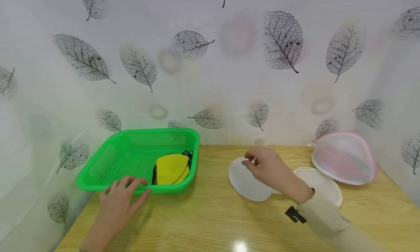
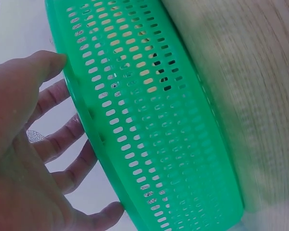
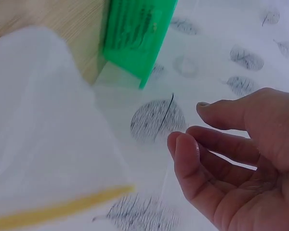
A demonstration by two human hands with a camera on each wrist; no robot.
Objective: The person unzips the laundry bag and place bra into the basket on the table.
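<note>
My left hand (image 1: 119, 201) rests on the front rim of a green plastic basket (image 1: 137, 188). In the left wrist view its fingers (image 2: 58, 139) reach behind the rim, and the thumb touches the edge. Inside the basket's right end lies a yellow folded fabric item (image 1: 172, 168) with black straps. Above a flat, round white cloth piece (image 1: 244, 184) hovers my right hand (image 1: 267, 168). Its fingers bend loosely, with a gap to the thumb in the right wrist view and nothing held. A second round whitish piece (image 1: 323, 184) lies partly behind the right forearm.
A white and pink mesh bag (image 1: 344, 159) stands at the back right of the wooden table (image 1: 197, 223). Behind the table hangs a white curtain (image 1: 210, 73) printed with leaves. A black buckle (image 1: 295, 214) hangs at the right wrist.
</note>
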